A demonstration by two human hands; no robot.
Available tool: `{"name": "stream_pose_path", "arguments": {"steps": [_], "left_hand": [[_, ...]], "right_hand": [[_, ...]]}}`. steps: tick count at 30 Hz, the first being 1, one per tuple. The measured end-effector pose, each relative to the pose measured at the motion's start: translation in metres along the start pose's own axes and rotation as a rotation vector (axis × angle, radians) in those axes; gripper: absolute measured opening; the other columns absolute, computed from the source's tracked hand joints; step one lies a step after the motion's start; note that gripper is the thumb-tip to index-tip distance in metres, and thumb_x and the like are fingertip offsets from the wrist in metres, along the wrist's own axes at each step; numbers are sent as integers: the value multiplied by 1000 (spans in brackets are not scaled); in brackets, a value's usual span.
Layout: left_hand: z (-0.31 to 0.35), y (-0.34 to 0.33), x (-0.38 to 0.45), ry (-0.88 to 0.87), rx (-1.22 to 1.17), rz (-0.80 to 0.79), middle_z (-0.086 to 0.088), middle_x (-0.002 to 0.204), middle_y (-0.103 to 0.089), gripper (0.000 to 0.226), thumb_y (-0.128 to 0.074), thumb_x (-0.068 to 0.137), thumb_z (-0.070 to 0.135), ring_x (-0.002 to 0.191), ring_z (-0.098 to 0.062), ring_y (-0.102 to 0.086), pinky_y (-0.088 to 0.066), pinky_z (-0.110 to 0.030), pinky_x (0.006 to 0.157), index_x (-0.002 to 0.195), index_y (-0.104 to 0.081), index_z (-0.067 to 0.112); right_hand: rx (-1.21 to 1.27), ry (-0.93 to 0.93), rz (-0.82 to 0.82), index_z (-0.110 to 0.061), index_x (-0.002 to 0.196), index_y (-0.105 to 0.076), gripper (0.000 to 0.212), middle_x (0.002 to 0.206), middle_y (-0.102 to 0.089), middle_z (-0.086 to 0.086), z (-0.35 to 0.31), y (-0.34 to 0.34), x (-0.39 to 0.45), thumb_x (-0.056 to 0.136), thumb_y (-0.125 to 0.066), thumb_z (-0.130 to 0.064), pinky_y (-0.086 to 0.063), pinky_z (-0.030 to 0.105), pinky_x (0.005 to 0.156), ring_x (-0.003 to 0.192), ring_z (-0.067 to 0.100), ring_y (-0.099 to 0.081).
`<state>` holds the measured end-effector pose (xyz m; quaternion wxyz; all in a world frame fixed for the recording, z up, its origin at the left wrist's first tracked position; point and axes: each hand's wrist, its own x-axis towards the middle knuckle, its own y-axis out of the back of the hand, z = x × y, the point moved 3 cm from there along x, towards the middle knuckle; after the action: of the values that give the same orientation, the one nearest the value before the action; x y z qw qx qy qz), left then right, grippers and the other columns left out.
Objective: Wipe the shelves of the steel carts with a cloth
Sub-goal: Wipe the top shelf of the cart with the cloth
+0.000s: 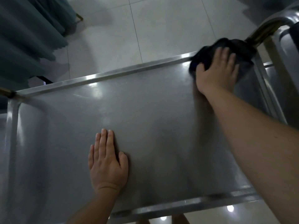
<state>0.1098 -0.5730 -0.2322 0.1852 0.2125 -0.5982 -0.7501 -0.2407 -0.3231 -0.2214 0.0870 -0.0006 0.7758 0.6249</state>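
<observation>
The right hand [217, 73] presses down on a dark cloth [226, 50], fingers spread over the top of it and the thumb curled into its near folds, so the hand grips the cloth against the far right corner of the steel cart's top shelf [145, 118]. The cloth bunches up against the shelf's raised far rim and reaches the foot of the cart's tubular handle [268, 28], which curves up at the right edge. The left hand [106, 160] lies flat and open on the shelf near its front edge, palm down, fingers straight and close together, holding nothing.

The cloth is blurred, so its fabric and exact outline are hard to make out; it may be black or dark grey. Both forearms are cut off by the lower frame edge. The shelf's left end curves out of view.

Beyond the cart lies a pale tiled floor [161, 26]. A teal curtain [27, 33] hangs at the upper left, well apart from the hands.
</observation>
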Motion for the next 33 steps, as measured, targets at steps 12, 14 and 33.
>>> {"name": "stream_pose_path", "arguments": {"steps": [12,14,33], "left_hand": [[-4,4,3,6,-1,-18,4,176,-13,78,-38,94,41,163,-11,-2,-8,-43,132,169,-21,23],[-7,3,1,3,4,-20,5,177,-12,78,-37,95,41,163,-10,-2,-7,-43,132,169,-20,24],[-7,3,5,14,-20,2,1,176,-19,78,-37,93,44,163,-16,-9,-10,-45,131,167,-24,25]], "right_hand": [[-136,1071,-294,-37,163,-12,79,171,-5,-13,-183,-55,-123,91,-30,-63,6,44,126,158,16,4],[-167,1182,-329,-39,163,-10,76,171,-3,-15,-185,-60,-125,93,-27,-64,8,42,126,158,13,5],[-173,412,-171,-26,164,-6,84,173,-1,3,93,32,37,91,-19,-65,0,42,127,158,22,0]]}}
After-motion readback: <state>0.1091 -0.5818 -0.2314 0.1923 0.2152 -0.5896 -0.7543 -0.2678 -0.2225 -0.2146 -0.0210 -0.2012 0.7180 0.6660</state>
